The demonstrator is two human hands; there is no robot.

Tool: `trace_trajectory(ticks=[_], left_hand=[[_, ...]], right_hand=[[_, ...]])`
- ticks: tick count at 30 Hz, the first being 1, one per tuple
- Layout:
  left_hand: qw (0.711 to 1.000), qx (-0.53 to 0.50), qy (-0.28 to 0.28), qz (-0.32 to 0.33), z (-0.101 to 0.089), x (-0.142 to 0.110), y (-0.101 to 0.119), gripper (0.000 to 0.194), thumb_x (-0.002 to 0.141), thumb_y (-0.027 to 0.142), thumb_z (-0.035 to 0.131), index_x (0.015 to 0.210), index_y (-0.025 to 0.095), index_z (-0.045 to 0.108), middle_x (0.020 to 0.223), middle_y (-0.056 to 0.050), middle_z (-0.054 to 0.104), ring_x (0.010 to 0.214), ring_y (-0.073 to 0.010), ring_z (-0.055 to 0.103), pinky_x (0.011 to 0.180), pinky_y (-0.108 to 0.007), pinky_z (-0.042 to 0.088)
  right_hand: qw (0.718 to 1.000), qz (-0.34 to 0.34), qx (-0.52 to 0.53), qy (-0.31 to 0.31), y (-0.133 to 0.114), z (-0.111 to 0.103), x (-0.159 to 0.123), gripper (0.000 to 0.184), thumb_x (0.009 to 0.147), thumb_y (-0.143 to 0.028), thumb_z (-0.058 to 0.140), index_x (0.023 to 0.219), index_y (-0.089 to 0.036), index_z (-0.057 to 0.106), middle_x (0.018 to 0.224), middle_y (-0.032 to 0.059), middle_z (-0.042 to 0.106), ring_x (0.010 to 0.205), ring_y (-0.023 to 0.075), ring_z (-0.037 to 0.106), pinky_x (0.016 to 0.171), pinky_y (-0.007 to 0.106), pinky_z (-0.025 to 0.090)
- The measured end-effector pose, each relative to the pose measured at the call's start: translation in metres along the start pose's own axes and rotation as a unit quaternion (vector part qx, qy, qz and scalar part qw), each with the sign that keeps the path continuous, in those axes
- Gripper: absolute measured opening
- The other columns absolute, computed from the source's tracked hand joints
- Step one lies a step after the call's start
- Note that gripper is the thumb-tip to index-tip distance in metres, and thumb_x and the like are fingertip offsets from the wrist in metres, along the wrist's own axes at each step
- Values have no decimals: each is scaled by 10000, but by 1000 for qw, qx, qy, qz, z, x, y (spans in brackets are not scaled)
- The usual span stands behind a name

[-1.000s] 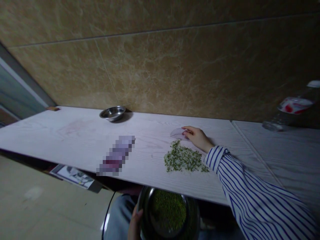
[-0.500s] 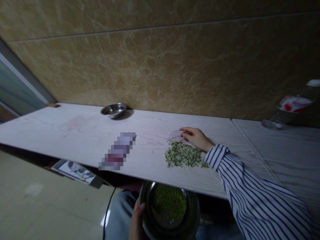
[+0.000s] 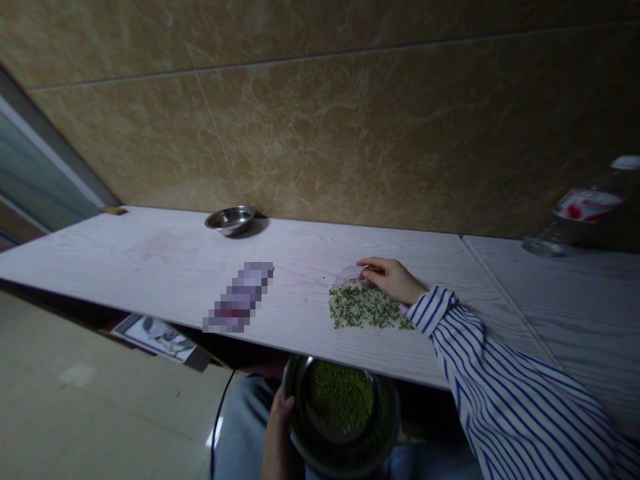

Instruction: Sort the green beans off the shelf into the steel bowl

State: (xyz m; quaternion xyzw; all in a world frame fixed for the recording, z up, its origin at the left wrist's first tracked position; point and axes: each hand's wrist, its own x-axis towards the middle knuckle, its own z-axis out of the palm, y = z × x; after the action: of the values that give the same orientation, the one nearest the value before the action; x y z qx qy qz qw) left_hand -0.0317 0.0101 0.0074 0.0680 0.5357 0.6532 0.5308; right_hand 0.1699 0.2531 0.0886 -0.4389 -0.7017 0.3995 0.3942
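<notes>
My right hand (image 3: 390,277) is at the far edge of a spread of small green beans (image 3: 367,307) on the white table. Its fingers are closed on a thin, see-through plastic piece with a rounded edge (image 3: 347,273), which stands by the beans' far left side; the fingers and palm hide part of it. Below the table's front edge, my left hand (image 3: 280,413) grips the left rim of a large metal bowl (image 3: 345,460), with thumb on the rim and fingers out of sight. More green beans (image 3: 343,393) cover the bowl's bottom. The bowl sits over my lap.
A small metal bowl (image 3: 231,221) stands near the wall. Left of the beans lies a long pixelated item (image 3: 240,297). A clear plastic bottle (image 3: 583,207) stands at the far right. Under the table, a box with a picture (image 3: 157,337) juts out.
Both hands keep their holds. The right hand and plastic piece have barely shifted beside the beans. The whole view has moved slightly.
</notes>
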Motion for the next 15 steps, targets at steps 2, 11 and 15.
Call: trace_trajectory(ticks=[2, 11, 15], left_hand=[[1000, -16, -4, 2, 0, -1, -2, 485, 719, 423, 700, 1138, 191, 777, 1072, -115, 798, 1220, -399, 640, 1088, -521, 443], [1000, 5, -24, 13, 4, -6, 3, 353, 927, 409, 659, 1219, 211, 682, 1272, -67, 669, 1114, -322, 652, 917, -457, 563], [999, 9, -20, 23, 2, -6, 4, 379, 796, 393, 744, 1135, 224, 758, 1141, -67, 765, 1202, -402, 626, 1005, -479, 513]], right_hand=[[1000, 2, 3, -8, -1, 0, -2, 267, 806, -139, 653, 1029, -192, 788, 785, 34, 774, 650, 155, 690, 664, 315, 608], [999, -2, 35, -25, -12, 1, -11, 191, 779, -150, 697, 935, -201, 794, 753, 38, 765, 659, 184, 705, 697, 378, 626], [999, -4, 38, -31, -14, 3, -14, 177, 783, -168, 698, 926, -213, 791, 784, 41, 775, 727, 198, 728, 713, 374, 629]])
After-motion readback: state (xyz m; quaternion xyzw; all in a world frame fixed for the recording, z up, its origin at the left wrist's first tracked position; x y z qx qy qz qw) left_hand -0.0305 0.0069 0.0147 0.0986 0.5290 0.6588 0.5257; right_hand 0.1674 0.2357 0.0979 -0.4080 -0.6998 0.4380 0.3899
